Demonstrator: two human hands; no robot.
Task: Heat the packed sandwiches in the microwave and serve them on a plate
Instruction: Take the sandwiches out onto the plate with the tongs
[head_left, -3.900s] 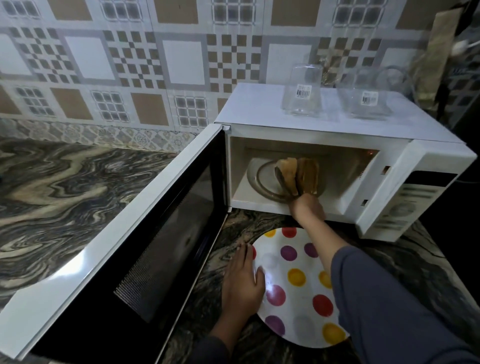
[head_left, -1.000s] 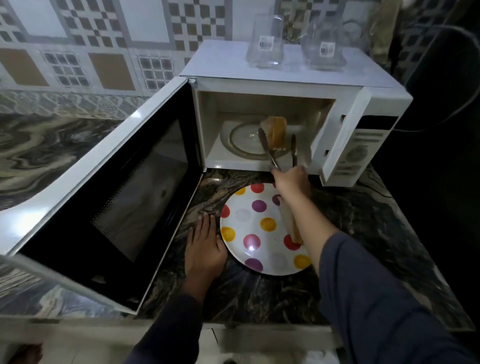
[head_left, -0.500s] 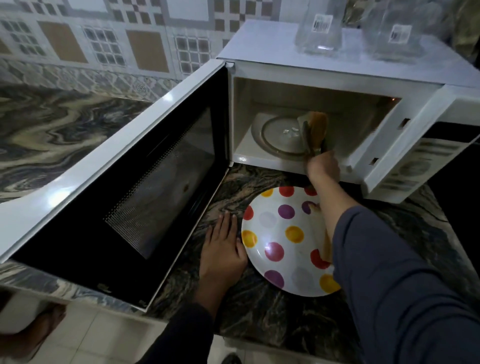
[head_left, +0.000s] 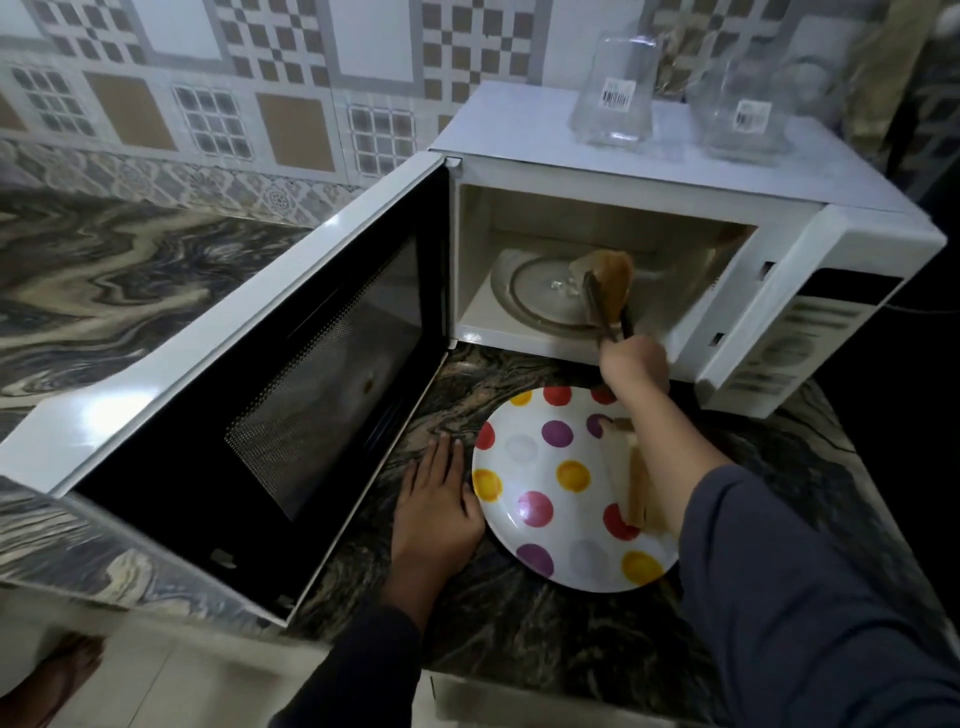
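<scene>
At centre right of the frame we see the right hand (head_left: 635, 364) curled round dark tongs (head_left: 607, 314), whose tips clamp a toasted sandwich (head_left: 615, 267) at the glass turntable (head_left: 530, 293) inside the open microwave (head_left: 519, 122). Lower centre, the left hand (head_left: 436, 506) lies flat on the marbled counter (head_left: 519, 629), fingers straight and together. It touches the left rim of the polka-dot plate (head_left: 545, 499). A second sandwich (head_left: 636, 486) lies on that plate beside the right forearm. In the upper right, a glass jar (head_left: 613, 98) and a wider jar (head_left: 748, 117) each carry a barcode sticker, but we cannot read the print.

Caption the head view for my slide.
Right hand grips tongs on a sandwich inside the open microwave; left hand rests beside the polka-dot plate.
</scene>
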